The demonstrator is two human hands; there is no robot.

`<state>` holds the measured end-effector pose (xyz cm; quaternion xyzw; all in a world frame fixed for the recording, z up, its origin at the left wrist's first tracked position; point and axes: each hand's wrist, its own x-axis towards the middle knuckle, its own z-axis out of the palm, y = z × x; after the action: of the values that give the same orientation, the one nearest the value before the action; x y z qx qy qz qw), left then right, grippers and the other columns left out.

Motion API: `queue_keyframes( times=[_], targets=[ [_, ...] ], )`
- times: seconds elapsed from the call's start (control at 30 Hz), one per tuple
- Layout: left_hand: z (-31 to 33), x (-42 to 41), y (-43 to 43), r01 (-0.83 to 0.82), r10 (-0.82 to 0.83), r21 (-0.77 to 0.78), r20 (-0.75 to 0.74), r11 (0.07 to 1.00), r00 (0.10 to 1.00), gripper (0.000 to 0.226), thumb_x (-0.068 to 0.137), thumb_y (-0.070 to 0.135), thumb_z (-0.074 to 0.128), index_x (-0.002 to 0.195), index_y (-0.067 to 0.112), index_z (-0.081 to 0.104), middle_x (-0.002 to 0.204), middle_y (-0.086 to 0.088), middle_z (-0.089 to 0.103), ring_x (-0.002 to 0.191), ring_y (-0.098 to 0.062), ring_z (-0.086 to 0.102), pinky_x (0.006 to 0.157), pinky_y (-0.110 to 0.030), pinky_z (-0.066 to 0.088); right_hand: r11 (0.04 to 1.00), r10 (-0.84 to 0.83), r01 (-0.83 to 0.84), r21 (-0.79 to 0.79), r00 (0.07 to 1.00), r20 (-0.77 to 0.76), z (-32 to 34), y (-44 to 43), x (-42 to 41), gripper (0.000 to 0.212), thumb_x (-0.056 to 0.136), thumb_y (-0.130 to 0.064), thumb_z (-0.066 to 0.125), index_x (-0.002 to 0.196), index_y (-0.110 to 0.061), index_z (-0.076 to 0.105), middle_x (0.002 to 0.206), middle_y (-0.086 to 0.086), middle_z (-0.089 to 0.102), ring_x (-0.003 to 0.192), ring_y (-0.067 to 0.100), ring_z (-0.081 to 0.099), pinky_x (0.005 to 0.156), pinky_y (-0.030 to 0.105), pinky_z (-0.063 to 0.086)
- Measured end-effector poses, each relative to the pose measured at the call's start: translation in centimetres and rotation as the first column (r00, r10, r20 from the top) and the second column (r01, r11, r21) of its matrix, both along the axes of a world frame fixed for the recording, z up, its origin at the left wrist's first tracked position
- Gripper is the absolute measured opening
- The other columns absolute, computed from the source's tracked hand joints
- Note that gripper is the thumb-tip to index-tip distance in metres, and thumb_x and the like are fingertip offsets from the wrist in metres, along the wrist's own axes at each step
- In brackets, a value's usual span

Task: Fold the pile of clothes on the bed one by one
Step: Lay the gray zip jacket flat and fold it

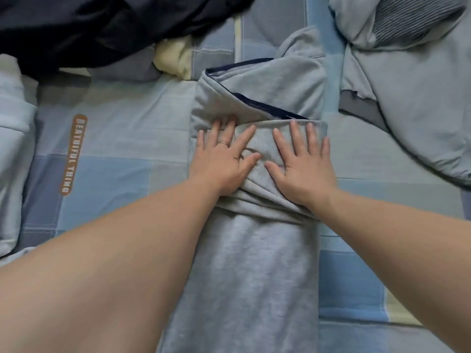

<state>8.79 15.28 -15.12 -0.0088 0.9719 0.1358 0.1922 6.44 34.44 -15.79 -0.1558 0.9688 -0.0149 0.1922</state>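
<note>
Both your hands lie flat, fingers spread, gripping nothing: left hand (224, 159) and right hand (303, 161) press side by side on the grey garment (254, 250), mid-bed (114, 149), running to the near edge. Dark pile (89, 29) far-left corner; second grey garment (413, 98) far right.

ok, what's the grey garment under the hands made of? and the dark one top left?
Grey garment: looks like heathered sweatshirt knit, probably cotton blend; matte, flecked, soft rounded creases. Dark garment: navy, smoother with a faint sheen, maybe a thin synthetic; too blurred to be sure.
</note>
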Motion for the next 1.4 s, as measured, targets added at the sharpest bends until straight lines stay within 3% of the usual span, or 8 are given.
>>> queue_keyframes(
  times=[0.2, 0.47, 0.73, 0.87, 0.97, 1.1, 1.27, 1.4],
  targets=[
    [-4.7, 1.0, -0.1, -0.018, -0.009, -0.077, -0.339, 0.997, 0.941, 0.065, 0.092, 0.062, 0.038, 0.155, 0.043, 0.031, 0.165, -0.001, 0.026, 0.152, -0.032, 0.02, 0.123, -0.053, 0.011, 0.988, 0.024, -0.063, -0.14, 0.964, -0.266, -4.3, 0.6, 0.3, 0.076, 0.09, -0.059, 0.041, 0.158, -0.028, 0.027, 0.168, 0.011, 0.011, 0.153, 0.04, 0.005, 0.12, 0.064, 0.002],
    [-5.2, 0.8, -0.2, -0.006, -0.018, -0.062, -0.376, 0.998, 0.927, 0.066, 0.091, 0.058, 0.042, 0.154, 0.04, 0.034, 0.164, -0.003, 0.029, 0.151, -0.033, 0.022, 0.123, -0.055, 0.012, 0.98, 0.021, -0.083, -0.183, 0.948, -0.318, -4.6, 0.9, 0.1, 0.076, 0.088, -0.056, 0.043, 0.157, -0.026, 0.033, 0.166, 0.014, 0.016, 0.153, 0.042, 0.008, 0.119, 0.066, 0.005],
    [-4.8, 0.9, -0.2, -0.027, -0.005, -0.093, -0.322, 0.995, 0.947, 0.064, 0.094, 0.063, 0.029, 0.156, 0.047, 0.023, 0.168, 0.002, 0.019, 0.154, -0.027, 0.012, 0.125, -0.05, 0.002, 0.984, -0.018, -0.032, -0.176, 0.961, -0.275, -4.3, 0.7, 0.4, 0.074, 0.09, -0.057, 0.031, 0.159, -0.032, 0.023, 0.169, 0.007, 0.006, 0.154, 0.035, 0.0, 0.122, 0.06, -0.002],
    [-3.7, 2.5, 1.1, -0.129, 0.12, -0.018, -0.257, 0.992, 0.959, 0.06, 0.1, 0.059, 0.029, 0.157, 0.048, 0.015, 0.17, 0.004, 0.008, 0.156, -0.023, -0.001, 0.125, -0.048, -0.003, 0.981, -0.104, 0.074, -0.177, 0.981, -0.166, -2.9, 0.5, 2.5, 0.069, 0.094, -0.054, 0.024, 0.16, -0.036, 0.013, 0.169, 0.002, -0.005, 0.155, 0.028, -0.008, 0.124, 0.052, -0.003],
    [-3.5, 7.3, 2.6, -0.166, 0.169, 0.03, -0.212, 0.986, 0.963, 0.064, 0.102, 0.056, 0.029, 0.16, 0.042, 0.003, 0.17, 0.005, -0.006, 0.156, -0.022, -0.009, 0.125, -0.047, -0.005, 0.961, -0.171, 0.153, -0.229, 0.983, -0.062, -2.6, 1.2, 8.4, 0.067, 0.097, -0.055, 0.026, 0.159, -0.038, 0.008, 0.169, 0.002, -0.01, 0.155, 0.026, -0.011, 0.125, 0.049, -0.002],
    [-3.5, 16.9, 3.8, -0.054, 0.046, -0.052, -0.134, 0.997, 0.99, 0.068, 0.1, 0.06, 0.022, 0.16, 0.036, 0.001, 0.17, 0.0, -0.01, 0.156, -0.021, -0.01, 0.124, -0.046, -0.009, 0.97, -0.194, 0.197, -0.146, 0.98, 0.03, -2.5, 3.1, 18.5, 0.082, 0.085, -0.069, 0.01, 0.159, -0.036, 0.0, 0.168, 0.006, -0.012, 0.155, 0.028, -0.008, 0.124, 0.048, 0.0],
    [-3.0, 24.7, 3.8, 0.011, -0.013, -0.02, -0.105, 1.0, 0.994, 0.064, 0.103, 0.054, 0.029, 0.161, 0.035, 0.009, 0.17, 0.003, -0.006, 0.156, -0.021, -0.009, 0.124, -0.043, -0.005, 0.968, -0.22, 0.22, -0.118, 0.975, 0.01, -2.8, 4.2, 28.2, 0.087, 0.086, -0.069, 0.015, 0.161, -0.026, 0.008, 0.168, 0.011, 0.003, 0.155, 0.028, 0.002, 0.124, 0.051, 0.003],
    [-2.4, 30.7, 3.4, 0.042, -0.044, -0.037, -0.057, 0.998, 0.997, 0.068, 0.102, 0.055, 0.03, 0.16, 0.037, 0.0, 0.168, 0.007, -0.014, 0.155, -0.019, -0.016, 0.124, -0.041, -0.007, 0.965, -0.244, 0.245, -0.096, 0.969, 0.024, -2.4, 4.1, 31.7, 0.089, 0.084, -0.07, 0.008, 0.161, -0.026, 0.002, 0.169, 0.008, -0.002, 0.155, 0.025, -0.003, 0.123, 0.049, 0.0]
  ],
)
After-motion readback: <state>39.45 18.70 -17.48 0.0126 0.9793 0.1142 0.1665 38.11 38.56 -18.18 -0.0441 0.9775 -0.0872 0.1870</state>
